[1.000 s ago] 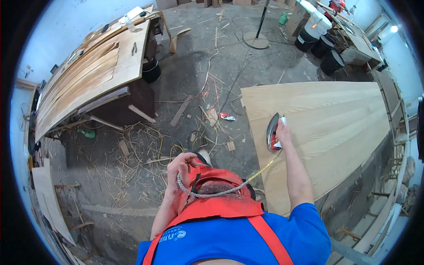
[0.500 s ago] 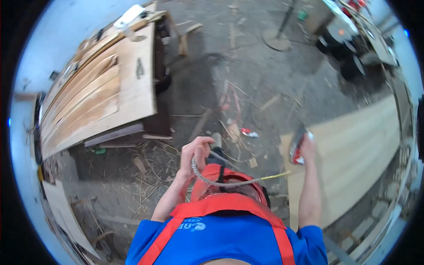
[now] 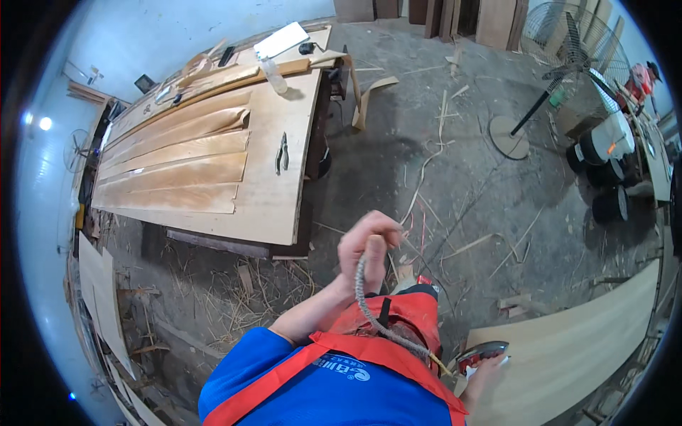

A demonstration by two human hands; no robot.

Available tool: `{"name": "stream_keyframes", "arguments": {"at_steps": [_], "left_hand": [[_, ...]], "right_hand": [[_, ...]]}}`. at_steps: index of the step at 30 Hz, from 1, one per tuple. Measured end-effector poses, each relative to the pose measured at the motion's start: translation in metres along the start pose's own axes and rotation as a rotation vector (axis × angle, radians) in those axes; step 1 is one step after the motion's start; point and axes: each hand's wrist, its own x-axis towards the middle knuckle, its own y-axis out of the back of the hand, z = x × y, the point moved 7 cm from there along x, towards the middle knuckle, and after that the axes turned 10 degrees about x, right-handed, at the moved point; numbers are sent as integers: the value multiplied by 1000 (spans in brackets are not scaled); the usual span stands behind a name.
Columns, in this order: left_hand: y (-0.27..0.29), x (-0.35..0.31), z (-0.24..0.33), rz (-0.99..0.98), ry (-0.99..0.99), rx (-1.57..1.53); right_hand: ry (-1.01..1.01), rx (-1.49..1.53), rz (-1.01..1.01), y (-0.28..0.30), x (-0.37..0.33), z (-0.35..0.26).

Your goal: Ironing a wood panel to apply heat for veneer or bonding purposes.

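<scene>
My left hand (image 3: 369, 245) is closed around a grey braided cord (image 3: 364, 302), raised in front of my body. The cord hangs from my fist, crosses my red apron (image 3: 408, 316) and turns yellow near its end by the iron. At my lower right, my right hand (image 3: 487, 375) grips a clothes iron (image 3: 484, 351) with a dark metal sole and red parts. The iron is at the near left end of a pale wood sheet (image 3: 568, 348). Its tilt and whether its sole touches the sheet are hard to tell. My right fingers are partly hidden.
On the left, a workbench (image 3: 273, 206) carries brown veneer strips (image 3: 177, 153), pliers (image 3: 282, 153) and a clear bottle (image 3: 273, 77). A standing fan (image 3: 568, 64) and black buckets (image 3: 609, 204) are at far right, near a person in red (image 3: 643, 79). Wood scraps (image 3: 249, 312) litter the floor.
The view has swung, so the workbench sits further right in it. The iron, held in my right hand, now appears closer to my body. My left hand still grips the cord.
</scene>
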Motion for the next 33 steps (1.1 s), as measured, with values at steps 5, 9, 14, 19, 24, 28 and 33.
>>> {"name": "stream_keyframes", "arguments": {"at_steps": [5, 9, 14, 19, 24, 28, 33], "left_hand": [[-92, 18, -8, -248, 14, -97], [-169, 68, 23, -301, -279, -69], [-289, 94, 46, -506, -491, -222], [-379, 119, 15, -784, -445, -457], [-491, 103, 24, -1110, -382, -341], [-550, 95, 16, -1261, -374, -447], [-618, 97, -6, -1429, -384, -584]], "right_hand": [[37, -32, 74, 5, 131, -8], [-86, 167, 124, 16, 230, -28], [-90, 408, 62, 27, 335, -50], [254, -223, 449, 127, 399, -64], [-107, 232, 287, 39, 309, -113], [-142, 271, 404, 29, 232, -101], [-213, 371, 545, 13, 165, -73]]}}
